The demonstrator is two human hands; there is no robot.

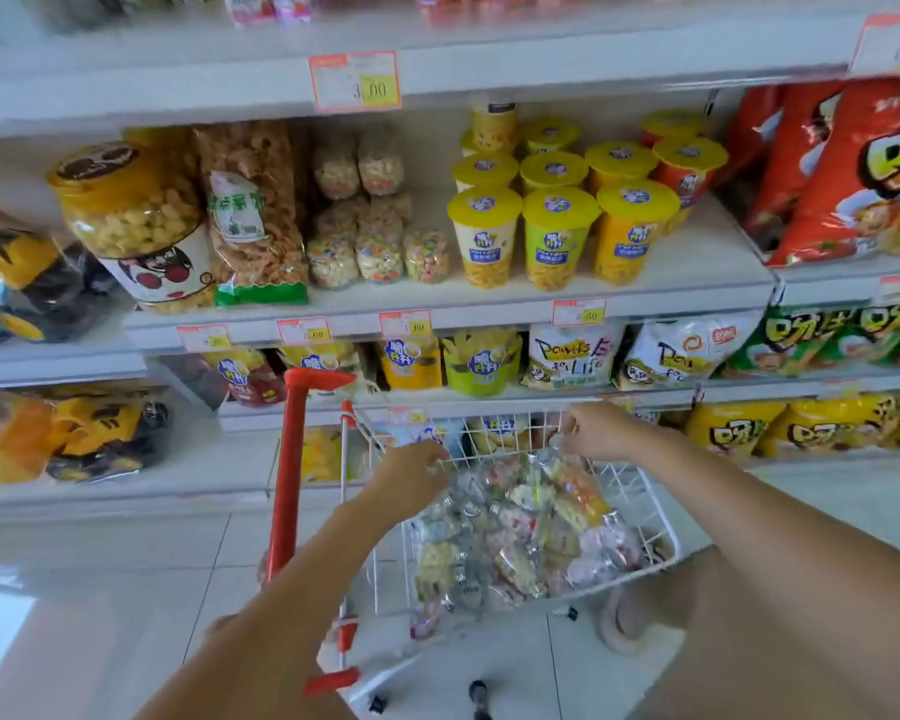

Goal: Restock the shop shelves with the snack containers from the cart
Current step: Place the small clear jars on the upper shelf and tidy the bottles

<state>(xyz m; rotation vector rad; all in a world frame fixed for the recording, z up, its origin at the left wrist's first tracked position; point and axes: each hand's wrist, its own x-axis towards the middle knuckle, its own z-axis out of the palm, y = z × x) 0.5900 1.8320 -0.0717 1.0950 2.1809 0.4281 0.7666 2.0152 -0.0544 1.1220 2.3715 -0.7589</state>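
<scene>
A white wire cart (640, 491) with a red handle (294, 459) stands in front of the shelves, filled with several clear snack containers (510, 543) of coloured puffs. My right hand (601, 431) pinches the top of one snack container (575, 485) and holds it above the heap. Over the cart's left side my left hand (417, 472) reaches in, its fingers curled at the top of another container; the grip is blurred. On the middle shelf (489, 306) stand similar clear containers (375, 252) in a stacked group.
Yellow-lidded cups (557, 236) fill the shelf to the right of the clear containers, a large popcorn jar (136, 215) and a snack bag (250, 215) to the left. Red chip bags (853, 174) hang at far right. Lower shelves hold bagged snacks. White tiled floor lies below.
</scene>
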